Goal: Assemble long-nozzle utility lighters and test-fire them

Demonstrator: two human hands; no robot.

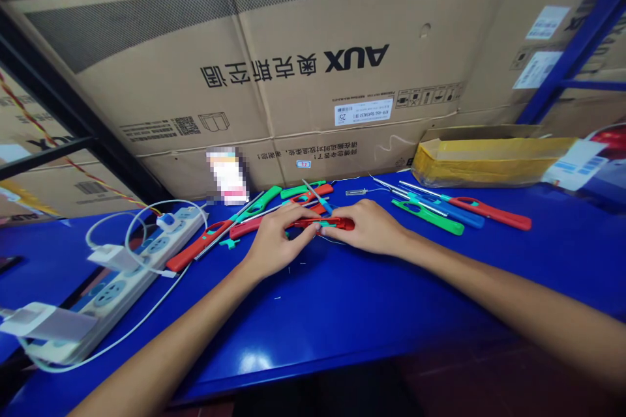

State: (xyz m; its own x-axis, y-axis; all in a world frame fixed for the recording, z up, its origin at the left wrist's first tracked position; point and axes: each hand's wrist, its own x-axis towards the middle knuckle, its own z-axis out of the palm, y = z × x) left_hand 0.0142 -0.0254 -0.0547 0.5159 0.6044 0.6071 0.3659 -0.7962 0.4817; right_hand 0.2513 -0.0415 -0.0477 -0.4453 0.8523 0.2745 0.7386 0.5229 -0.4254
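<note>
Both hands meet over the middle of the table around a red gas lighter handle (pixel 345 223) with a green part inside it. My left hand (pixel 278 238) pinches its left end, thumb and fingers closed. The other end is gripped by my right hand (pixel 370 227), its fingers partly hiding the handle. Just behind them lie a red lighter (pixel 317 193) and a green lighter (pixel 302 189). To the left are a red lighter (pixel 203 244), a green one (pixel 261 202) and a small green trigger piece (pixel 229 244). Green (pixel 433 217), blue (pixel 470 215) and red (pixel 506 212) lighters rest to the right.
A white power strip (pixel 124 290) with chargers and looping cables occupies the table's left side. A phone (pixel 228 176), blurred out, leans against a large cardboard box (pixel 293 19). An open yellow-taped carton (pixel 482 159) stands at the back right. Blue shelf posts (pixel 562 55) rise beyond.
</note>
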